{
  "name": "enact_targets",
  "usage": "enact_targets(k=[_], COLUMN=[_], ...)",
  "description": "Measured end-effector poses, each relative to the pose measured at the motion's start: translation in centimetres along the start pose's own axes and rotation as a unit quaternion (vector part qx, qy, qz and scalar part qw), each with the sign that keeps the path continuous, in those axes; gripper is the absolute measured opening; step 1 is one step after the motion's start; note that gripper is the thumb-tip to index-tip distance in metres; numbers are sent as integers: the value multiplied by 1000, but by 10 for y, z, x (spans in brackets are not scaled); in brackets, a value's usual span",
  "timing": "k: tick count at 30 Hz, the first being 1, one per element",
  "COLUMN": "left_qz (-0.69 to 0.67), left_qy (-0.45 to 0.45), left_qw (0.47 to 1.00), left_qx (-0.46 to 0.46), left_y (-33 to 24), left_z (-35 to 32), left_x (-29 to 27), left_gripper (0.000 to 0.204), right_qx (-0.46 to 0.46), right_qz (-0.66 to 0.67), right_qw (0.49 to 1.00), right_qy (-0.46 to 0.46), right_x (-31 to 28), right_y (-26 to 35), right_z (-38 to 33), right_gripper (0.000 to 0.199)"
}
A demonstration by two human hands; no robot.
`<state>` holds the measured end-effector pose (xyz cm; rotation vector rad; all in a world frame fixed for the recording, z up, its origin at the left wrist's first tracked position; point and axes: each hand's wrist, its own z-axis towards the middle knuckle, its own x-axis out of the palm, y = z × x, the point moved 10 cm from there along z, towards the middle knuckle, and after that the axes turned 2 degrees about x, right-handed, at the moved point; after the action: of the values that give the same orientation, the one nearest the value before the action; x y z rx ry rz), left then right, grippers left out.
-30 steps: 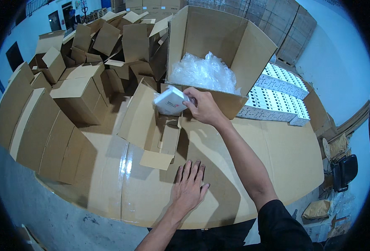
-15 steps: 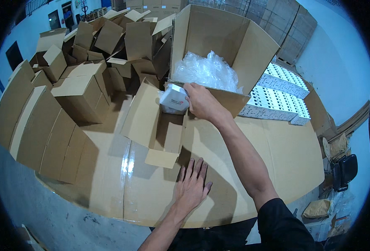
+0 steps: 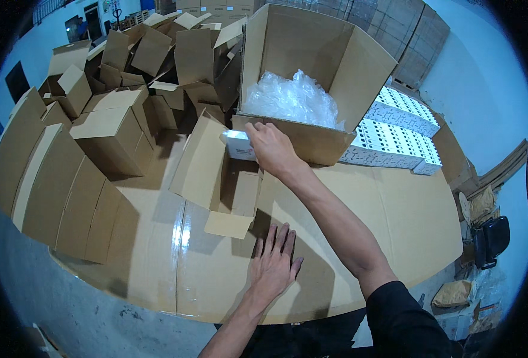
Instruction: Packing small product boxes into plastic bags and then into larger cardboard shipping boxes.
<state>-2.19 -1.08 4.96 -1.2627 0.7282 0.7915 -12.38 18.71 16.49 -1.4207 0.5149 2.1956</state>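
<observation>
My right hand (image 3: 271, 149) grips a small white box (image 3: 238, 144) and holds it low over a small open brown carton (image 3: 207, 170), whose flaps stand open on the cardboard-covered table (image 3: 389, 227). The hand hides part of the white box. My left hand (image 3: 274, 264) lies flat, fingers spread, on the table surface near the front edge, holding nothing. Just behind the right hand stands a large open carton (image 3: 311, 77) with crumpled clear plastic wrap (image 3: 291, 98) inside.
Rows of small white boxes (image 3: 398, 128) lie at the right of the large carton. A heap of open and folded brown cartons (image 3: 126, 71) fills the left and back. Flat cardboard stacks (image 3: 43, 185) lean at the left. A dark chair (image 3: 493, 238) is at the right.
My right hand has carried the white box downward and nearer, from beside the large carton's rim toward the small open carton. My left hand has stayed flat on the table.
</observation>
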Motion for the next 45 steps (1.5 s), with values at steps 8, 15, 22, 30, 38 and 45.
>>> enact_targets(k=[8,15,22,30,38,45], left_qz=[21,9,8,47,16,-14], left_qy=[-15,-16,-4,-24,-68,-76], left_qw=[1000,1000,1000,999,995,994], left_qx=[14,14,10,13,65,77], left_y=[-4,-3,-3,2,-19,-14], left_z=[1,1,1,8,48,117], left_x=[-3,-4,-4,1,3,10], left_gripper=[67,66,64,60,46,33], right_qx=[-13,19,79,73,216,341], right_qz=[34,36,53,269,191,85], right_qw=[999,998,995,958,955,928], right_qy=[-36,-56,8,-71,-63,-122], right_x=[10,15,10,-31,-84,-117], right_y=[-7,-11,-20,-63,-214,-361], right_z=[-3,0,-5,-88,-242,-352], right_gripper=[30,13,17,45,33,32])
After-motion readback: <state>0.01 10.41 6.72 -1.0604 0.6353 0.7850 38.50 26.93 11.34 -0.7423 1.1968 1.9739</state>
